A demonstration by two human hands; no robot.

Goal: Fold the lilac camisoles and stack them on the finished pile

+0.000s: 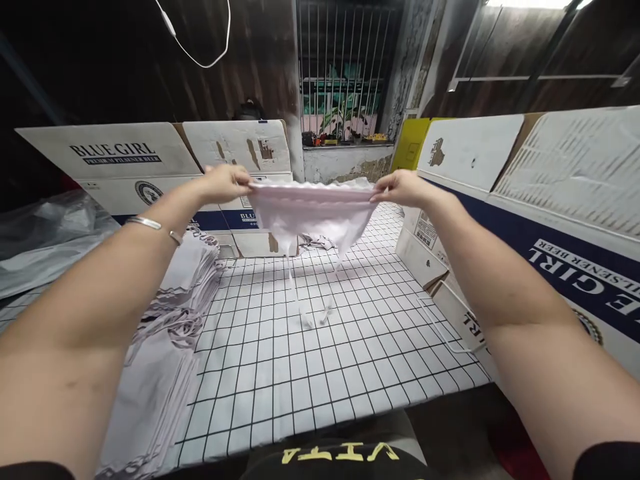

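Fingers [242, 177] of the left hand [223, 183] and right hand [403, 188] pinch a pale pink garment [313, 217] at opposite ends of its band [311, 193], holding it spread above the gridded tabletop [330, 367], strips [291, 277] dangling. It looks light, limp and perhaps slippery, best gripped by those ends.

Glaring lamp [527, 3], dim back wall [260, 67]

The left hand [227, 183] and right hand [400, 189] hold a pale pink garment [313, 208] by its ends above the gridded worktop [325, 373]; blurred strips [293, 283], apparently ties, dangle. Cloth stacks [153, 393] lie left.
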